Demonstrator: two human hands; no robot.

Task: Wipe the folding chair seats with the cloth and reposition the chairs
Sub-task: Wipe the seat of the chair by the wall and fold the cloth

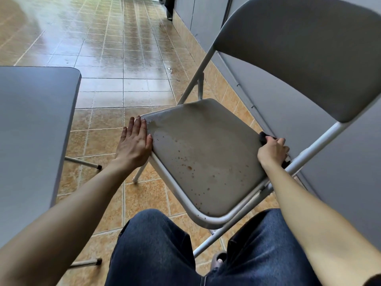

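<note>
A grey folding chair point(299, 65) with a white metal frame stands open in front of me, turned at an angle. Its seat point(206, 153) is speckled with brown spots and has a wet patch near the far left corner. My left hand point(135, 143) lies flat with fingers apart against the seat's left edge. My right hand point(272, 150) is closed over the seat's right rear corner with a dark cloth point(262, 137) bunched in it; only small bits of cloth show.
A grey table point(31, 131) with thin legs stands at the left, close to the chair. A grey wall point(340, 182) runs just behind the chair on the right. Wet tiled floor point(123, 58) stretches ahead. My knees in blue jeans point(156, 250) are below the seat.
</note>
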